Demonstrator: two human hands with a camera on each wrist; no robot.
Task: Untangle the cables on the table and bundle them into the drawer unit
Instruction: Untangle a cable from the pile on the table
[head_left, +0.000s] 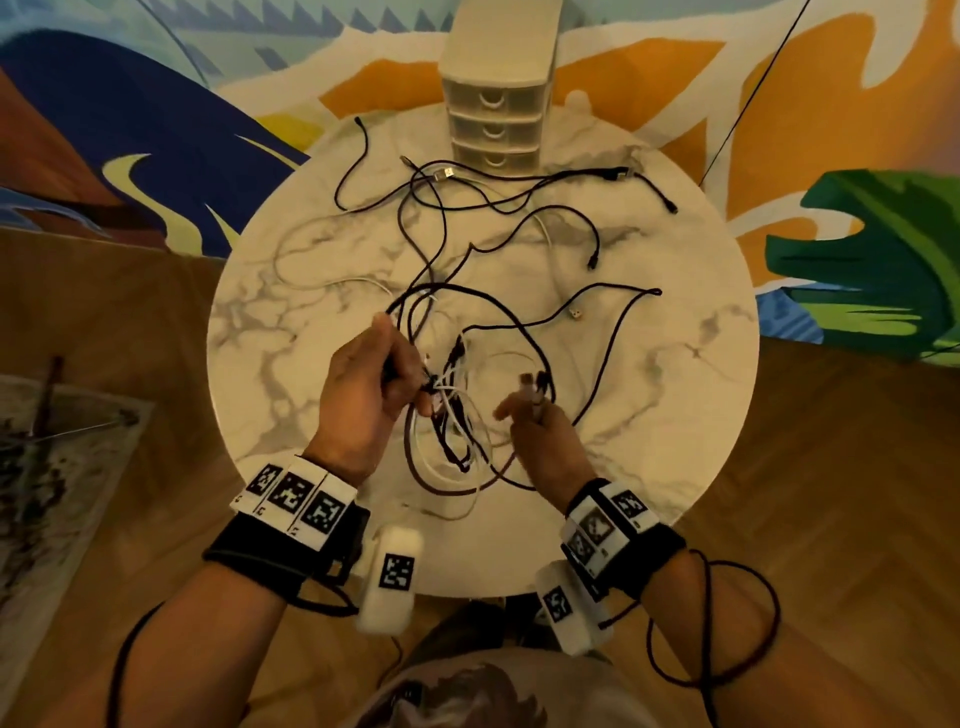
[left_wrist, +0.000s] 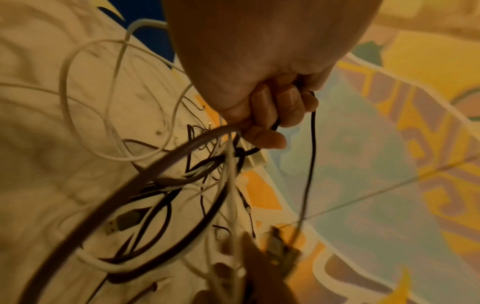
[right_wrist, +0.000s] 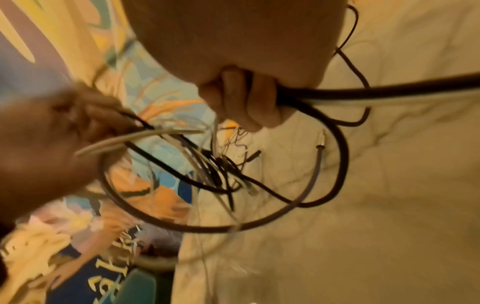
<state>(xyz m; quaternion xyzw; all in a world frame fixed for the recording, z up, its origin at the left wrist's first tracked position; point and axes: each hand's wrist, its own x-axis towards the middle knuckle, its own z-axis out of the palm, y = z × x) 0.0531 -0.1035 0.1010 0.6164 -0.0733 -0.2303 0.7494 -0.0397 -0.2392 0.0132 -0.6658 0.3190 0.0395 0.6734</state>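
A tangle of black and white cables (head_left: 457, 410) lies on the near half of the round marble table (head_left: 675, 364). My left hand (head_left: 371, 387) is raised over the tangle's left side, fingers (left_wrist: 272, 115) curled round a thin black cable (left_wrist: 311, 154). My right hand (head_left: 535, 415) is at the tangle's right side, fingers (right_wrist: 246, 98) curled round a thick black cable (right_wrist: 389, 92) and a white one together. A plug end sticks up from the right hand (left_wrist: 275, 244). The white three-drawer unit (head_left: 494, 122) stands at the table's far edge, all drawers closed.
More loose black cables (head_left: 519, 208) sprawl across the far half of the table up to the drawer unit. A thin white cable (head_left: 311, 244) loops at the left. A small white piece (head_left: 574, 314) lies right of centre. A patterned rug and wooden floor surround the table.
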